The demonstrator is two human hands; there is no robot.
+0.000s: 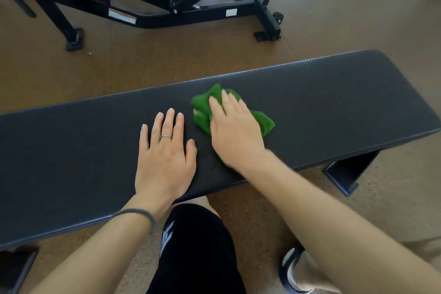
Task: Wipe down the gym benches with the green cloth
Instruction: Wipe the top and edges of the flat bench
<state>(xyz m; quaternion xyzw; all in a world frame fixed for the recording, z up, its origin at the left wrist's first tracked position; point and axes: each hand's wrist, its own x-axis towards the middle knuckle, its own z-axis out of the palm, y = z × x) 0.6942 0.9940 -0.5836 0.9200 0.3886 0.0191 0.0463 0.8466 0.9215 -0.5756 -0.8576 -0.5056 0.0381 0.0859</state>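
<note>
The right hand pressed flat on the crumpled green cloth mid-pad, nearer the bench's far edge. The left hand lay flat, holding nothing, by the near edge. Bare pad stretched either way. A black machine frame stood beyond.

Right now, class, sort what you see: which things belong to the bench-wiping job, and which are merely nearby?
Part of the job:
green cloth, under the right hand
black bench
left hand, flat on the bench pad

Merely nearby:
black machine frame on the floor behind
shoe
</note>
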